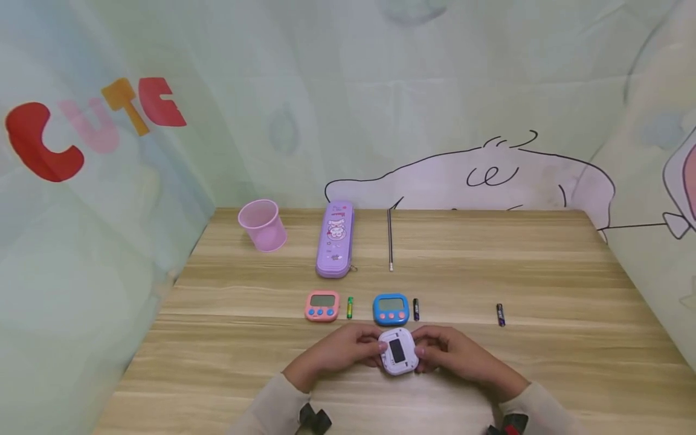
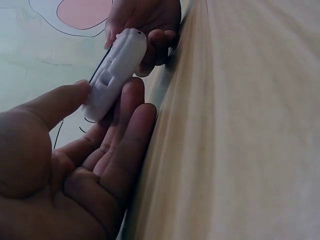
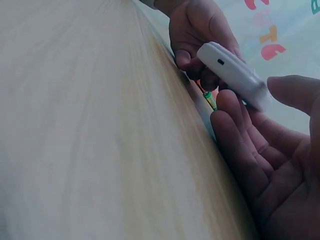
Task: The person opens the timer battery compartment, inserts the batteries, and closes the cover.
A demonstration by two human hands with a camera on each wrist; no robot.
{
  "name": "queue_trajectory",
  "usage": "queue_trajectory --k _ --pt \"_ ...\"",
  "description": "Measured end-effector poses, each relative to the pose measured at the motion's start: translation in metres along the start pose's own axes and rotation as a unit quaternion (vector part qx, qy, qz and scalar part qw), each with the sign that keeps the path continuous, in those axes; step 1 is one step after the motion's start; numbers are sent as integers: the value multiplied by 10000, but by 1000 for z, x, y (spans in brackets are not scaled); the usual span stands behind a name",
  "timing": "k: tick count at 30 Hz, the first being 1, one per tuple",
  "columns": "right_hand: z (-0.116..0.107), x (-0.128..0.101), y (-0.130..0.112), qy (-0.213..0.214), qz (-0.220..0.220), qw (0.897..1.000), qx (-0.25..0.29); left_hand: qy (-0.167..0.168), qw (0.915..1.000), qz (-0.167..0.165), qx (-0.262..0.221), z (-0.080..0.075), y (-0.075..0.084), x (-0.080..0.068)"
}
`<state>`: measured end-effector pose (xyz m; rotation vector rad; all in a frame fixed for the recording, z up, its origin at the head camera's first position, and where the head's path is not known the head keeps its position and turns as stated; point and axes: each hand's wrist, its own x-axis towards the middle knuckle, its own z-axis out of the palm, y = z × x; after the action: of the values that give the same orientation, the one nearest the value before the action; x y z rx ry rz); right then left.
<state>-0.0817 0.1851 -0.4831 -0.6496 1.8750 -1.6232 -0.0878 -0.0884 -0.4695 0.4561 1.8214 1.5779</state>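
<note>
A small white timer (image 1: 399, 351) is held just above the wooden table (image 1: 544, 284), back side up, with a dark open recess in it. My left hand (image 1: 348, 349) holds its left side, thumb on the edge and fingers under it. My right hand (image 1: 451, 352) holds its right side the same way. In the left wrist view the white timer (image 2: 116, 72) sits between my thumb (image 2: 55, 102) and fingers, with the other hand (image 2: 145, 25) beyond. In the right wrist view the timer (image 3: 232, 72) lies over my fingers (image 3: 240, 145).
A pink timer (image 1: 322, 306), a green battery (image 1: 350, 307), a blue timer (image 1: 391, 309) and a dark battery (image 1: 415, 309) lie in a row past my hands. Another battery (image 1: 500, 315) lies to the right. A pink cup (image 1: 263, 225), purple pencil case (image 1: 335, 239) and thin rod (image 1: 389, 239) sit farther back.
</note>
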Motion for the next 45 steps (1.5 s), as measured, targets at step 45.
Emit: queue_trajectory --k 45 --pt "27 17 -2 736 375 9929 -852 345 9993 -130 -65 -1 -4 3"
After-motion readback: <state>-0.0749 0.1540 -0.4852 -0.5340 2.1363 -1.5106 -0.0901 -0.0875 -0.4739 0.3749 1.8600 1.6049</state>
